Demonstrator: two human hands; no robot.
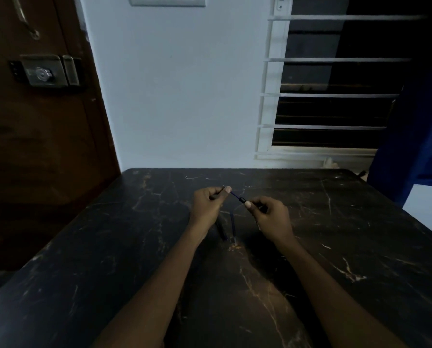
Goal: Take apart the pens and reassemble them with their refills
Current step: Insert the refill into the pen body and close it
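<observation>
Both hands are raised over the middle of the dark marble table [335,234]. My left hand [207,205] grips a dark pen barrel, its thumb at the barrel's mouth. A thin blue refill [235,195] spans the gap between the hands. My right hand [272,217] pinches the dark tip piece [242,199] at the refill's right end. On the table below the hands lie a dark pen body [222,229] and a second blue refill [233,226], side by side.
The table's far edge meets a pale wall. A brown door with a metal lock [46,71] stands at the left. A barred window [330,94] and a blue curtain [415,146] are at the right.
</observation>
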